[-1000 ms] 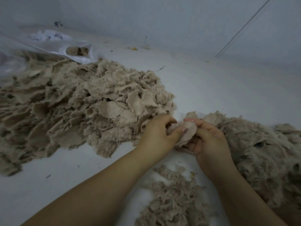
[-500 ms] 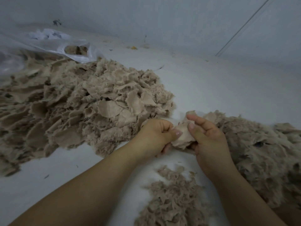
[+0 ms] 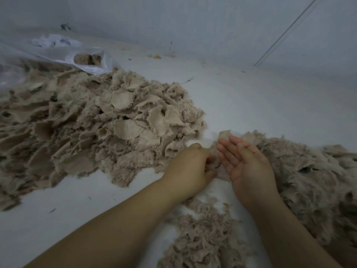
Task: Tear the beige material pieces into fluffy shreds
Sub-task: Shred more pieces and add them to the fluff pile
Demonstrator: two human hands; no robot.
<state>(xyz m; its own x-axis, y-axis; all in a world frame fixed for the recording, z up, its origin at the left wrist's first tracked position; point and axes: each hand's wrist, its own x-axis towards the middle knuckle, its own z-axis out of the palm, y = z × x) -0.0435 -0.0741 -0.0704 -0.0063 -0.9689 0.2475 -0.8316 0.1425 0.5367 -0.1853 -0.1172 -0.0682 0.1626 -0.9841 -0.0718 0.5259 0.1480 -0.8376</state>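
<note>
Here, closest to you, one small heap of shreds (image 3: 202, 238) lies on the white floor (image 3: 67, 209) between your two forearms, ragged and fluffy, running off the bottom edge of the view. Just above it your two hands meet. Your left hand (image 3: 190, 167) is knuckles-up, its fingers curled down and in onto a beige piece (image 3: 216, 161) that sits in the gap between the hands; the fingertips are hidden under the hand, so you cannot tell exactly how they pinch it. Your right hand (image 3: 245, 163) is palm-up, its fingers straight and lying close together, the thumb side resting against that same piece. A corner of beige material (image 3: 225, 134) sticks up just past your right fingertips.

To your right, touching the back of that hand, one long fluffy pile (image 3: 309, 180) spreads out toward the right edge. To your left and farther out sits one much bigger pile of flat pieces (image 3: 96, 122), many of them still whole, leaf-shaped and frayed at the rim. Beyond it, one clear plastic bag (image 3: 58, 53) lies crumpled on the floor, with a few beige bits showing through its mouth. Farthest off, the pale wall (image 3: 193, 22) rises, and one thin line (image 3: 286, 31) runs slantwise across it.
</note>
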